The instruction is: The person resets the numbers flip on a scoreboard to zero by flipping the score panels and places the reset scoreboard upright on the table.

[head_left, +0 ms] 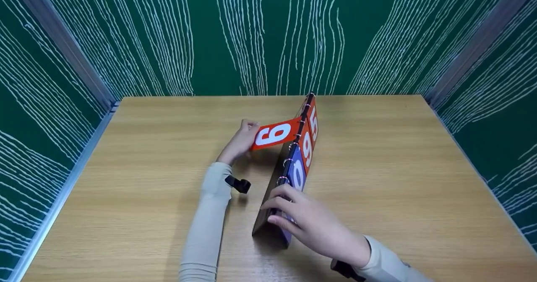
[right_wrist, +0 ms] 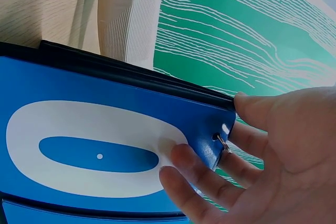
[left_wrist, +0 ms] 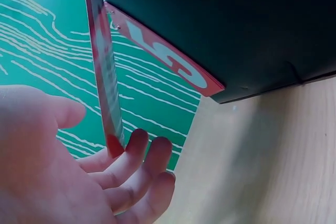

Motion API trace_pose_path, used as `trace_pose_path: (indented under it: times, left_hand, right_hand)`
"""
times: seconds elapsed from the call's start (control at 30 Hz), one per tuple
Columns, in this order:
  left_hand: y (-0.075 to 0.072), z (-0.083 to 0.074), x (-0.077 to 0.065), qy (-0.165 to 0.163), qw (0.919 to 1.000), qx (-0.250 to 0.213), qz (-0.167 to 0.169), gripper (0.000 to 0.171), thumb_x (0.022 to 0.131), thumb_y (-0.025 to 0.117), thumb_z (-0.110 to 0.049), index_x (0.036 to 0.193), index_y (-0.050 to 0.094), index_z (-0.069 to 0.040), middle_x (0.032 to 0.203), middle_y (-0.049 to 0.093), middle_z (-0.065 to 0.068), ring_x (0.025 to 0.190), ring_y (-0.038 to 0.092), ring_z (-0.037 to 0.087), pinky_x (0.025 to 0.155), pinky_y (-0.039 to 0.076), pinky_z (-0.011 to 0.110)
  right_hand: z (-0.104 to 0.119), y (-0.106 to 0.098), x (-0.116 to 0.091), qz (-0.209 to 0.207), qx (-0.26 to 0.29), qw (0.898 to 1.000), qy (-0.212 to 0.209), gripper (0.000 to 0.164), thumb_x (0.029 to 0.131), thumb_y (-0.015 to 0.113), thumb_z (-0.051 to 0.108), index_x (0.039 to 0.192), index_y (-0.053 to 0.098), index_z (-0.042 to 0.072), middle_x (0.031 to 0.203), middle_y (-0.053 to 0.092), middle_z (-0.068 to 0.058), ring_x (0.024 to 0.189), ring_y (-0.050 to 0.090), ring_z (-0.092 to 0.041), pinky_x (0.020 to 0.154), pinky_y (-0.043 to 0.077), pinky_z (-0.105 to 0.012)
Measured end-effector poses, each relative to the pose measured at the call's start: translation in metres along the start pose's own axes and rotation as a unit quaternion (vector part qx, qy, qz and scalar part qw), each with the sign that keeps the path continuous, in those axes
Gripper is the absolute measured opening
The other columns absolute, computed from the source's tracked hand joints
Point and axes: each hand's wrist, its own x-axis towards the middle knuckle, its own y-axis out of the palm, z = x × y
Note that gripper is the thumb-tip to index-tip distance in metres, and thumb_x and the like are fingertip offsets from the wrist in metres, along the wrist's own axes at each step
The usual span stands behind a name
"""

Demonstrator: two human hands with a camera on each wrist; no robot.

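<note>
A flip scoreboard (head_left: 272,189) stands tent-like on the table, number cards hanging from rings along its top edge. One red card with a white 6 (head_left: 275,134) is swung out to the left side. At that card's free end is my left hand (head_left: 243,141); in the left wrist view its loosely bent fingers (left_wrist: 139,163) support the card's end, thumb apart from it. My right hand (head_left: 314,223) grips the near end of the board over its top edge. In the right wrist view, fingertips lie on a blue card with a white 0 (right_wrist: 173,98).
On the board's right face hang red cards with a 9 (head_left: 307,148) and a 5 (head_left: 314,118), beside a blue 0 card (head_left: 298,175). Under everything is a wooden table (head_left: 377,168). Green walls with white wavy lines (head_left: 277,34) enclose it on three sides.
</note>
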Motion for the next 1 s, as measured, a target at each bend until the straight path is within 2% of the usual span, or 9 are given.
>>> trace_pose_path:
  times: [0.1, 0.17, 0.23, 0.4, 0.57, 0.77, 1.0]
  left_hand:
    - [-0.003, -0.001, 0.002, 0.028, 0.9994, -0.001, -0.019, 0.051, 0.108, 0.035, -0.048, 0.147, 0.031, -0.015, 0.147, 0.045, 0.015, 0.126, 0.050, 0.030, 0.098, 0.047, 0.043]
    - [-0.005, -0.002, 0.002, 0.045, 0.9984, -0.011, -0.032, 0.048, 0.109, 0.036, -0.044, 0.145, 0.032, -0.012, 0.147, 0.045, 0.016, 0.129, 0.048, 0.029, 0.101, 0.044, 0.039]
    - [-0.008, -0.004, 0.001, 0.060, 0.9971, -0.023, -0.041, 0.045, 0.110, 0.035, -0.039, 0.143, 0.033, -0.010, 0.147, 0.046, 0.018, 0.128, 0.050, 0.029, 0.097, 0.045, 0.035]
    - [-0.015, -0.007, -0.003, 0.063, 0.9947, -0.060, -0.053, 0.042, 0.110, 0.037, -0.038, 0.143, 0.033, -0.012, 0.146, 0.045, 0.015, 0.114, 0.054, 0.026, 0.076, 0.047, 0.028]
    - [-0.020, -0.012, -0.009, 0.071, 0.9922, -0.075, -0.070, 0.041, 0.110, 0.038, -0.037, 0.142, 0.034, -0.012, 0.142, 0.046, 0.014, 0.108, 0.053, 0.024, 0.072, 0.046, 0.026]
    - [-0.023, -0.018, -0.017, 0.098, 0.9840, -0.118, -0.090, 0.040, 0.110, 0.039, -0.038, 0.140, 0.037, -0.011, 0.131, 0.050, 0.013, 0.102, 0.052, 0.021, 0.072, 0.044, 0.027]
    - [-0.026, -0.028, -0.027, 0.147, 0.9704, -0.150, -0.119, 0.038, 0.110, 0.040, -0.033, 0.140, 0.040, -0.009, 0.126, 0.053, 0.012, 0.094, 0.053, 0.020, 0.066, 0.043, 0.024]
  right_hand:
    - [-0.001, 0.001, 0.000, -0.012, -0.003, 1.000, -0.014, 0.022, 0.104, 0.057, 0.034, 0.123, 0.066, 0.026, 0.126, 0.057, 0.008, 0.111, 0.060, -0.006, 0.092, 0.056, -0.032]
    - [-0.001, 0.002, 0.000, -0.022, -0.008, 0.999, -0.024, 0.022, 0.104, 0.058, 0.033, 0.122, 0.066, 0.026, 0.125, 0.057, 0.008, 0.111, 0.061, -0.007, 0.093, 0.055, -0.031]
    - [-0.002, 0.002, 0.000, -0.030, -0.012, 0.999, -0.033, 0.021, 0.103, 0.059, 0.032, 0.121, 0.066, 0.025, 0.125, 0.058, 0.008, 0.111, 0.061, -0.007, 0.094, 0.055, -0.031]
    - [-0.001, 0.002, 0.000, -0.032, -0.010, 0.999, -0.035, 0.021, 0.103, 0.058, 0.032, 0.121, 0.067, 0.024, 0.124, 0.059, 0.007, 0.111, 0.061, -0.007, 0.094, 0.055, -0.031]
    - [-0.002, 0.002, 0.000, -0.032, -0.009, 0.999, -0.036, 0.022, 0.104, 0.057, 0.033, 0.121, 0.067, 0.024, 0.124, 0.058, 0.008, 0.111, 0.061, -0.007, 0.094, 0.055, -0.031]
    - [-0.002, 0.002, 0.000, -0.025, -0.004, 0.999, -0.030, 0.021, 0.104, 0.058, 0.032, 0.122, 0.066, 0.025, 0.124, 0.057, 0.009, 0.110, 0.061, -0.007, 0.093, 0.056, -0.031]
    - [-0.002, 0.001, 0.000, -0.015, 0.001, 1.000, -0.021, 0.022, 0.104, 0.058, 0.032, 0.123, 0.066, 0.026, 0.125, 0.057, 0.009, 0.110, 0.061, -0.007, 0.092, 0.056, -0.032]
